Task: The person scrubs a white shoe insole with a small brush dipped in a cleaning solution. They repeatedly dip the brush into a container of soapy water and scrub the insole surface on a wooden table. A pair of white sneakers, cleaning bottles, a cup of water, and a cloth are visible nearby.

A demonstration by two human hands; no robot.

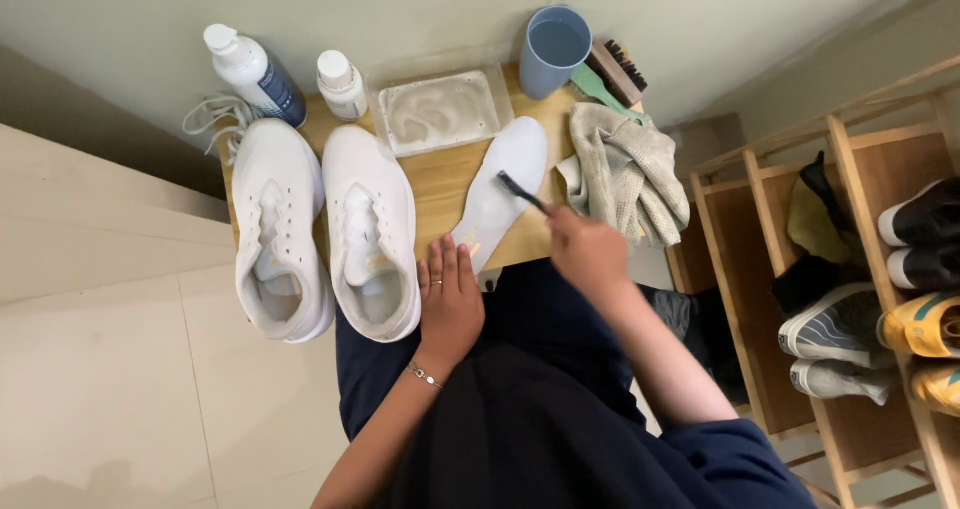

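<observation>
White foam insole [498, 194], long and flat, lies diagonally on the small wooden worktop [447, 181], toe toward 12 o'clock, heel at the near edge. Right hand [588, 251] pinches the handle of a small dark brush [522, 191]; its head rests on the insole's middle. Grip closed around the handle. Left hand [449, 299] lies flat with fingers spread, tips touching the worktop's near edge just beside the insole's heel, holding nothing.

Step in hand, by judgement: scrubbing the insole's upper face. The next move likely calls for short strokes along its length, with the left hand shifted onto the heel so the insole does not slide.

At 9 o'clock of the insole: two white lace-less sneakers [325, 229] side by side, toes toward the wall, heels overhanging the near edge. Loose white laces [215, 119] at 10 o'clock. Along the wall edge: white squeeze bottle with dark label [254, 74], smaller white bottle [341, 85], clear rectangular tray of cloudy water [438, 112], grey-blue plastic cup [553, 49], wooden bristle brush with a green handle [612, 74]. Crumpled grey-beige cloth [624, 174] at 3 o'clock.

Room: pale tiled floor [110, 369], plain light wall [420, 4]. Open wooden shoe rack [850, 169] at far 3 o'clock holds several pairs, yellow and grey among them. Person wears dark clothing.
</observation>
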